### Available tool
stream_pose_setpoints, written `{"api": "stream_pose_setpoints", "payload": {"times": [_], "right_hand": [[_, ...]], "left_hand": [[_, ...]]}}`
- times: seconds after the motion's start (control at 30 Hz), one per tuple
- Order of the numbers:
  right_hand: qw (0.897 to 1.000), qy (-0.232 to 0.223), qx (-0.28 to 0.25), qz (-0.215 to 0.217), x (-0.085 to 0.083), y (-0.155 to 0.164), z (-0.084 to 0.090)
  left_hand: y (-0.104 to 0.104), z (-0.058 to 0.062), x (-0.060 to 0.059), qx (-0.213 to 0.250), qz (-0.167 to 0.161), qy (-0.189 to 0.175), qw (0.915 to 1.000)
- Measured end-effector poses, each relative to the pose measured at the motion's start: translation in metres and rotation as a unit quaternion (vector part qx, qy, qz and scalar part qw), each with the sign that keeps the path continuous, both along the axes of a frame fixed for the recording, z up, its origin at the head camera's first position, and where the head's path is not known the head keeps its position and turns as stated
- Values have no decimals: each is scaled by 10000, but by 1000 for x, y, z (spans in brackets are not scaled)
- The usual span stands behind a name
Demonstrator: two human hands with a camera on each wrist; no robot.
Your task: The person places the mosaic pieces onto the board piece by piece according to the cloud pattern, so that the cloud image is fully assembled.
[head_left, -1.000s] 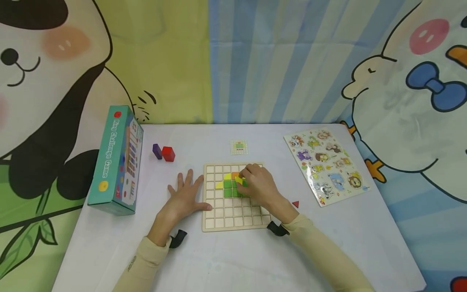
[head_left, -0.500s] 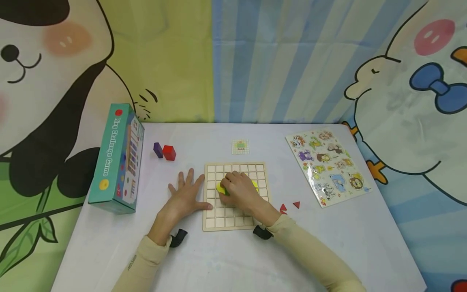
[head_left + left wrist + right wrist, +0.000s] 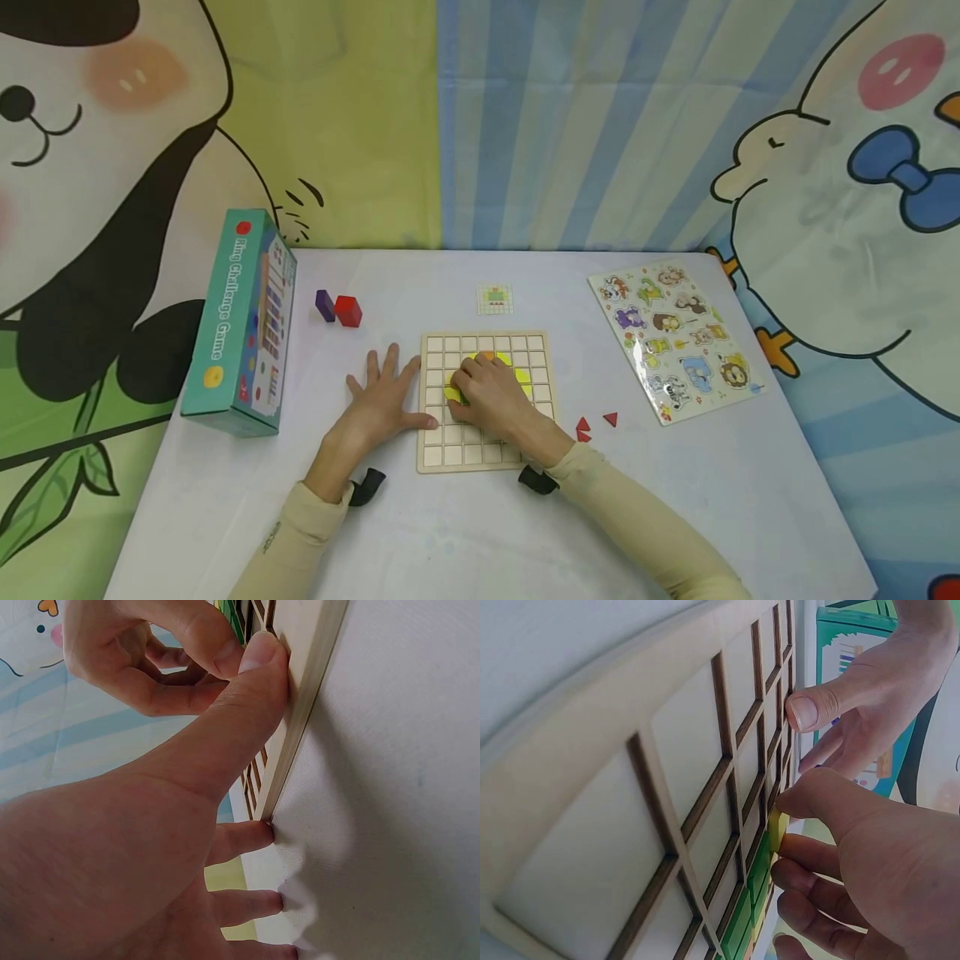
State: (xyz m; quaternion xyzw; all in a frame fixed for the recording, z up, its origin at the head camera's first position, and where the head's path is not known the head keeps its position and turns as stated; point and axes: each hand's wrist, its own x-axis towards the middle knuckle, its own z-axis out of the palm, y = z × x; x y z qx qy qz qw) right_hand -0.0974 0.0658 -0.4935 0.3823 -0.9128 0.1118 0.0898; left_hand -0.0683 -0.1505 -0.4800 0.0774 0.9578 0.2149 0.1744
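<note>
My left hand [image 3: 381,402] lies at the left side of the wooden grid board [image 3: 429,463], its fingers spread on the table and its thumb on the board's rim. Over the middle of the board, my right hand [image 3: 497,400] pinches a yellow tile [image 3: 778,829] between thumb and index finger, low at the grid. Green tiles [image 3: 759,874] sit in the squares beside it. More yellow tiles [image 3: 522,382] and an orange tile [image 3: 488,355] show past the knuckles; the hand hides the rest of the pattern.
Several small red triangles [image 3: 611,419] lie right of the board. Behind it is a small pattern card [image 3: 496,299]. A red block [image 3: 348,311] and a purple block [image 3: 325,306] stand back left, near a green game box [image 3: 225,333]. An animal puzzle board [image 3: 675,342] lies at right.
My right hand has moved left across the board, from the right-hand tiles to the yellow tile at the left. More red triangles came out from under the arm. My left hand has stayed in place.
</note>
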Motion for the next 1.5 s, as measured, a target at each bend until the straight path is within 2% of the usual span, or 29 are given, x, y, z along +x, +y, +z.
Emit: {"api": "stream_pose_setpoints", "payload": {"times": [0.63, 0.9, 1.17, 1.5], "right_hand": [[9998, -45, 58, -162, 0, 5, 2], [9990, -301, -85, -315, -1, 18, 12], [9968, -268, -120, -747, -10, 60, 21], [9906, -153, -203, -1341, -11, 133, 16]], "left_hand": [[3, 4, -1, 3, -64, 18, 10000], [4, 3, -1, 24, -24, 2, 10000], [4, 1, -2, 97, 50, -9, 9999], [1, -3, -1, 199, 146, -64, 9997]]}}
